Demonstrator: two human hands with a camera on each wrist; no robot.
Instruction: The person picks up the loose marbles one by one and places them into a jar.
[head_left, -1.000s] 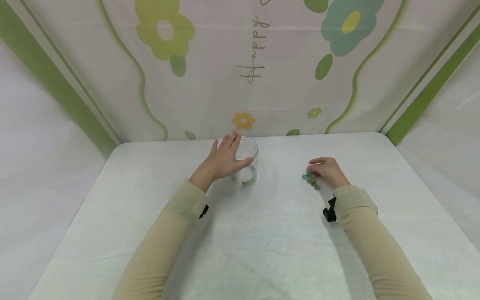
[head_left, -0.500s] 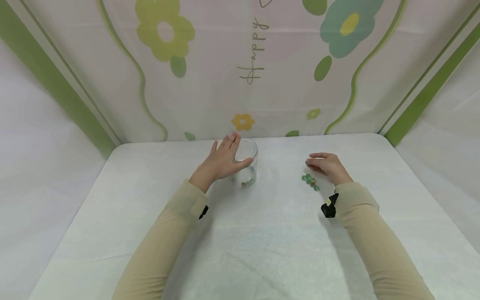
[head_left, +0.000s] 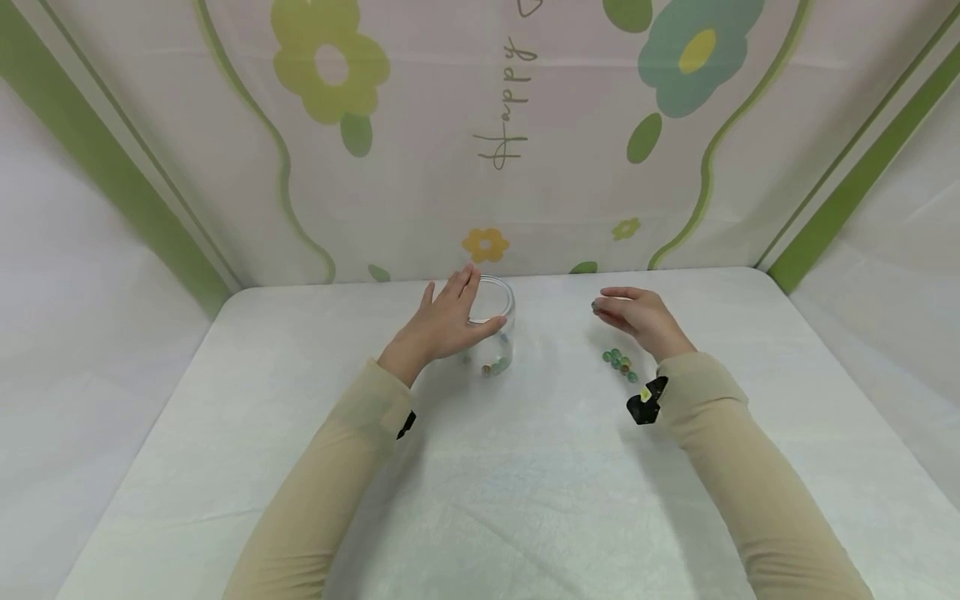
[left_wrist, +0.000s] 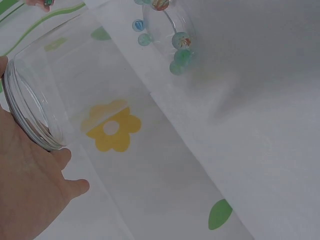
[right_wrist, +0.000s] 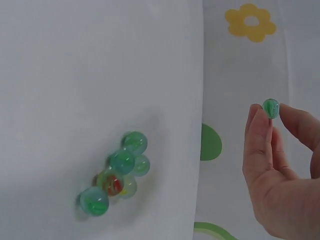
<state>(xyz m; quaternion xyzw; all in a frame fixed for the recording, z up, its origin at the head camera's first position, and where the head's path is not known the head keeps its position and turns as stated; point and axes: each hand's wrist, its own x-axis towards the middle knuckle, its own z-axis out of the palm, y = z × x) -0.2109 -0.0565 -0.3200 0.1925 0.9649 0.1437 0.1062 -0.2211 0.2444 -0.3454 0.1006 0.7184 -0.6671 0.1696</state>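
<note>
A clear glass jar (head_left: 508, 325) stands at the back middle of the table. Several marbles (left_wrist: 182, 56) show through its bottom in the left wrist view. My left hand (head_left: 442, 325) rests on the jar's rim with its fingers spread and straight. To the right of the jar, my right hand (head_left: 643, 318) is raised above the table. Between thumb and fingertips it pinches a green marble (right_wrist: 270, 108), clearest in the right wrist view. Below that hand lies a small cluster of marbles (head_left: 617, 361), mostly green with one reddish-brown marble (right_wrist: 113, 185).
A white cloth covers the table (head_left: 510, 483). Directly behind its far edge hangs a fabric backdrop (head_left: 420, 167) with printed flowers, and white side panels (head_left: 97, 275) flank the table. Each wrist carries a black camera mount (head_left: 647, 402).
My right hand has lifted the green marble from the cluster and moved up and leftward, towards the jar. My left hand has stayed on the jar's rim.
</note>
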